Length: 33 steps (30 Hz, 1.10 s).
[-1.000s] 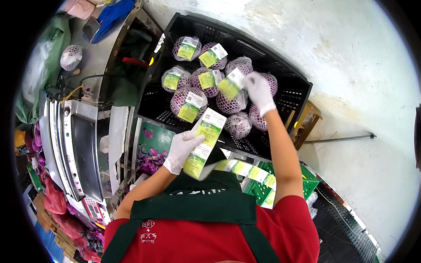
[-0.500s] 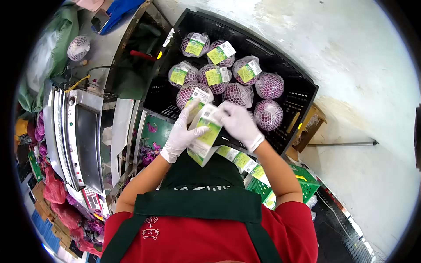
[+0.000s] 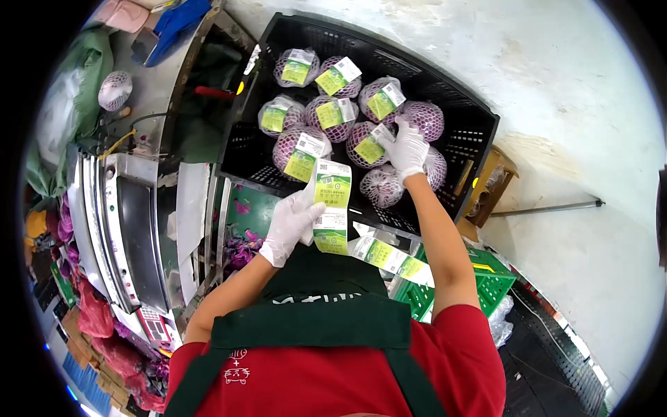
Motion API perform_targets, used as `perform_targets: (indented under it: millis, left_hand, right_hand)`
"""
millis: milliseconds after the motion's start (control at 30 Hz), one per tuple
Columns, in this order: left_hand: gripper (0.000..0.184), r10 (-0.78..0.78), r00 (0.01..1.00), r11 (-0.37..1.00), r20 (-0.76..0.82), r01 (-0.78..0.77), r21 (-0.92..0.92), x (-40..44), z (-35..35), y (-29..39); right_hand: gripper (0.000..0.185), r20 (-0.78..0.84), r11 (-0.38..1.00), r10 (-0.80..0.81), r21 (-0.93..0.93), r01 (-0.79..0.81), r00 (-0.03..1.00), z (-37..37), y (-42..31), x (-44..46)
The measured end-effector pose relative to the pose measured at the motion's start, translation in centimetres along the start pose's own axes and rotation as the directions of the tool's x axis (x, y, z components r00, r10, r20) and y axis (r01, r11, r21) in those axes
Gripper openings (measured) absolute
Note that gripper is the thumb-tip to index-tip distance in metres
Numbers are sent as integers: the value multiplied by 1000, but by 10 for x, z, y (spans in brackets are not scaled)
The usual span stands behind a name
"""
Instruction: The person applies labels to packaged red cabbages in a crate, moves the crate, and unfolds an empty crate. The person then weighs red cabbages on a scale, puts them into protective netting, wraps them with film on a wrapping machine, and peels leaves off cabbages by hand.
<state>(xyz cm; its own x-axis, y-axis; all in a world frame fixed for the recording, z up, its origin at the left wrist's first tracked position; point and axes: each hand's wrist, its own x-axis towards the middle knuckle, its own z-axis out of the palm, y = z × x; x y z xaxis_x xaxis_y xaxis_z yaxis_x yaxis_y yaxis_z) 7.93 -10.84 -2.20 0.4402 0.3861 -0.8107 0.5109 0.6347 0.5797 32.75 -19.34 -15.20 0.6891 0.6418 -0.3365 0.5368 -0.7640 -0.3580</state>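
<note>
My left hand (image 3: 293, 221), in a white glove, is closed on a strip of green-and-white labels (image 3: 332, 201) in front of the black crate's near side. The strip's tail hangs to the right, in front of my chest. My right hand (image 3: 408, 151), also gloved, is over the crate with thumb and forefinger apart. Its thumb side touches a label (image 3: 373, 144) lying on a net-wrapped purple cabbage (image 3: 361, 154). Several neighbouring cabbages carry similar labels. Another cabbage (image 3: 424, 119), beside my right fingertips, shows no label, nor does the one nearest me (image 3: 381, 187).
The black crate (image 3: 458, 104) leans by a pale wall (image 3: 556, 90). A green crate (image 3: 492, 274) and a cardboard box (image 3: 495, 184) stand to the right. At left are a metal machine (image 3: 135, 222), purple leaf scraps (image 3: 243, 251) and another netted ball (image 3: 115, 91).
My right hand has moved from the label strip up and right to the cabbage in the crate. That cabbage now bears a label. My left hand still holds the strip, turned more upright.
</note>
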Motion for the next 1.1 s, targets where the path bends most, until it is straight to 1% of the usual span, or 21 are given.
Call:
perform_targets:
  millis: [33, 67, 133, 200, 233, 333, 400, 433, 467, 533, 567, 600, 667, 700, 800, 867, 967, 1000, 1033, 1067, 1100]
  left_hand:
    - [30, 36, 999, 999, 35, -36, 16, 0, -6, 0]
    - [31, 71, 995, 997, 75, -74, 31, 1, -13, -1]
    - [32, 83, 985, 996, 151, -86, 16, 3, -24, -11]
    - [33, 100, 967, 995, 235, -102, -2, 1, -24, -12]
    - [33, 298, 946, 954, 127, -299, -11, -5, -17, -8]
    - [25, 553, 829, 832, -86, -555, 1, -14, -3, 4]
    - [18, 281, 957, 959, 70, -283, 17, -19, -14, 10]
    - [22, 340, 938, 935, -65, -345, -85, -15, -6, 5]
    - [23, 103, 992, 984, -76, -112, -135, -20, -9, 5]
    - [23, -58, 995, 995, 75, 64, -81, -18, -12, -10]
    - [22, 28, 984, 992, 175, -6, -126, -22, -7, -33]
    - [23, 26, 958, 993, 284, -58, 103, -45, 4, -30]
    - [23, -156, 925, 955, 346, 51, 292, -66, -1, -40]
    - [22, -293, 896, 949, 333, 231, 214, -66, -11, -40]
    - [24, -102, 960, 965, 263, 31, 260, -49, -43, -45]
    - [24, -20, 956, 956, 293, -67, 286, -44, -49, -33]
    - [26, 30, 966, 915, 256, -130, 382, -38, -41, -20]
    - [28, 52, 963, 913, 266, -154, 377, -33, -39, -22]
    - [30, 71, 957, 911, 280, -177, 372, -28, -35, -25]
    - [30, 69, 959, 911, 274, -173, 375, -23, -33, -26]
    - [35, 19, 955, 911, 295, -138, 389, -17, -29, -27]
  right_hand:
    - [51, 127, 890, -18, 453, -42, 992, -7, -12, -11]
    - [47, 231, 589, -86, 797, -138, 969, -13, -21, -23]
    - [40, 467, 294, -443, 882, -368, 766, -51, -45, -54]
    - [32, 528, 456, -452, 829, -323, 719, -71, -55, -74]
    - [25, 480, 494, -404, 831, -256, 778, -78, -61, -83]
    - [18, 390, 573, -259, 799, -185, 884, -93, -87, -124]
    - [18, 124, 715, -217, 695, 71, 968, -77, -99, -153]
    - [18, 95, 712, -198, 698, 76, 976, -81, -102, -163]
    - [18, 66, 709, -180, 700, 82, 981, -86, -104, -171]
    - [13, 66, 766, -179, 635, 97, 982, -87, -94, -177]
    - [15, 0, 784, -125, 613, 99, 992, -84, -80, -173]
    - [16, -64, 799, -78, 593, 101, 995, -77, -63, -165]
    - [20, 48, 862, 58, 502, -74, 997, -75, -19, -138]
    - [24, 110, 860, 99, 491, -140, 989, -62, 0, -125]
    - [41, 193, 921, 148, 330, -206, 970, -15, 28, -108]
    - [55, 163, 992, 121, 19, -126, 979, 26, 42, -99]
    - [63, 74, 980, 138, -153, -125, 988, 20, 26, -109]
    - [59, -62, 996, 76, 51, -73, 995, 7, 16, -117]
    - [51, 46, 864, 57, 498, -73, 997, -15, 2, -124]
    - [44, 135, 541, -1, 833, -113, 991, -37, -11, -131]
    - [35, 178, 542, -113, 835, -90, 978, -54, -18, -139]
